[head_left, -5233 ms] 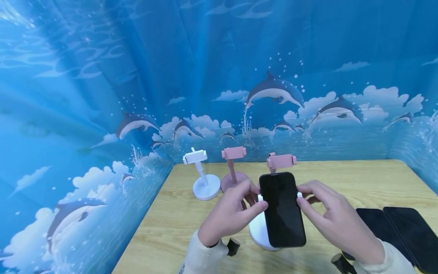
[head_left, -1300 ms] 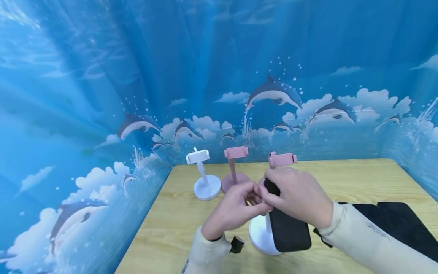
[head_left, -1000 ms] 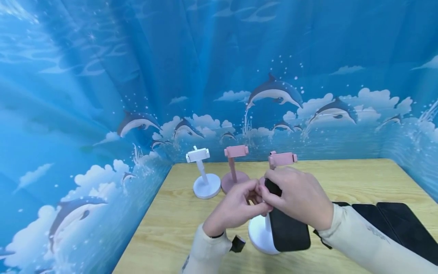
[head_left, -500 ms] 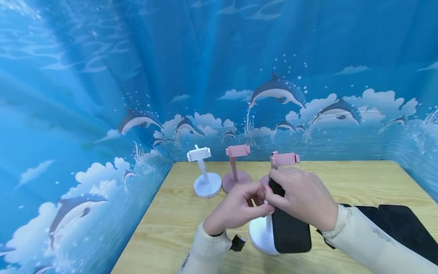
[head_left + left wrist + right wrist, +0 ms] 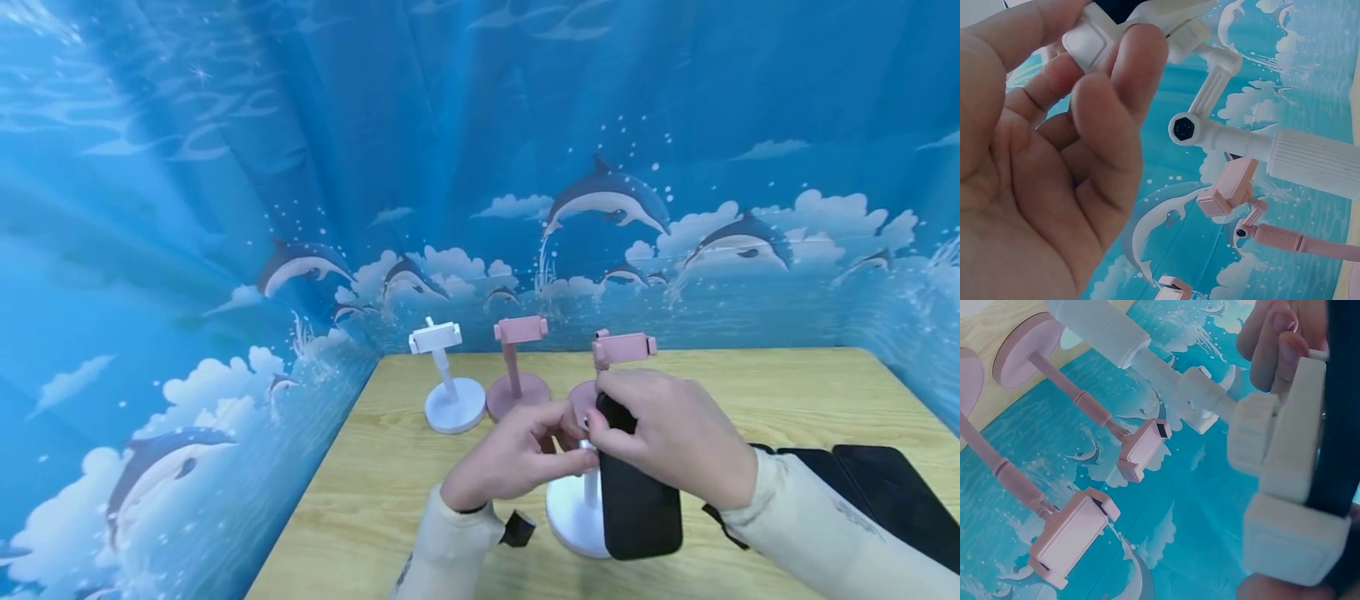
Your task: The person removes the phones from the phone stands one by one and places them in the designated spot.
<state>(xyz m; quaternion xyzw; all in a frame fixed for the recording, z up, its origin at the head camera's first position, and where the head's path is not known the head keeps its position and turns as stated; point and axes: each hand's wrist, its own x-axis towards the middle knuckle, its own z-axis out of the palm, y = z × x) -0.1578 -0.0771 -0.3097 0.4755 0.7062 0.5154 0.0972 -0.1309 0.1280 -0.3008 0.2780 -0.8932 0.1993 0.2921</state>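
Note:
A black phone (image 5: 641,508) leans at a white phone stand, whose round base (image 5: 573,521) stands on the table. My right hand (image 5: 675,433) grips the phone near its top, thumb on the left edge, and covers much of its upper part. Just left of it, my left hand (image 5: 517,454) pinches one end of the stand's white clamp (image 5: 1088,40) between thumb and fingers. In the right wrist view the white clamp (image 5: 1294,537) lies against the phone's dark edge (image 5: 1338,425). The head view hides most of the clamp behind my hands.
Behind stand another white phone stand (image 5: 437,337), a pink phone stand (image 5: 521,330) and a second pink phone stand (image 5: 626,348). More black phones (image 5: 892,483) lie at the right, partly under my right sleeve. A dolphin-print curtain (image 5: 480,167) surrounds the wooden table (image 5: 360,500).
Some five seconds ago each hand held one clamp end beside the phone; my right hand has since crossed over its top. In the last second it shifted slightly right with the phone.

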